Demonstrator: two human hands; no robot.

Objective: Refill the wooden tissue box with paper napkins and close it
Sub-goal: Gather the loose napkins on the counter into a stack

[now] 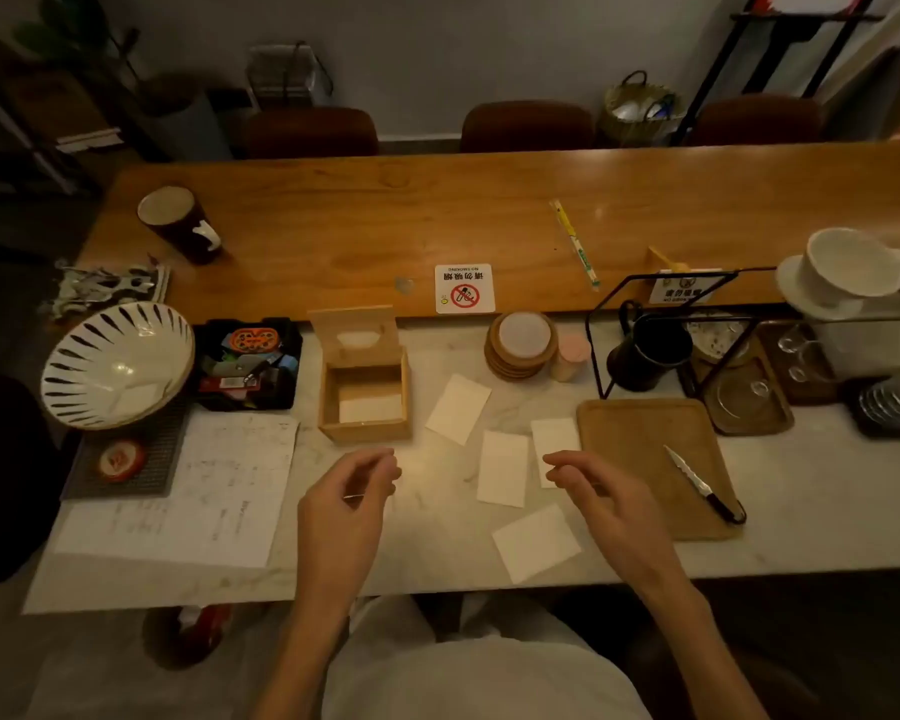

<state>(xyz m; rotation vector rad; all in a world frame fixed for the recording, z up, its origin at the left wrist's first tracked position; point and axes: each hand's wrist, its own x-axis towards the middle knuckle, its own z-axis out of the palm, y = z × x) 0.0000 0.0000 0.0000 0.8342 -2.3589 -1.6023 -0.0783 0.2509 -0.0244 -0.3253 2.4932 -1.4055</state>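
Observation:
The wooden tissue box (365,431) stands on the marble counter with its lid (357,332) hinged up at the back. A white napkin (370,407) lies inside it. Several loose white napkins lie to its right: one (458,407) beside the box, one (503,467) in the middle, one (554,441) partly under my right hand, one (536,543) nearest me. My left hand (352,493) hovers in front of the box, fingers curled and apart, holding nothing. My right hand (598,491) hovers above the napkins, fingers loosely spread, empty.
A wooden tray (640,459) with a knife (702,483) lies right of the napkins. Printed paper sheets (204,491) lie at the left, with a striped bowl (118,363) and a black tray of small items (248,363) behind. Stacked coasters (520,345) and a black wire rack (661,324) stand behind.

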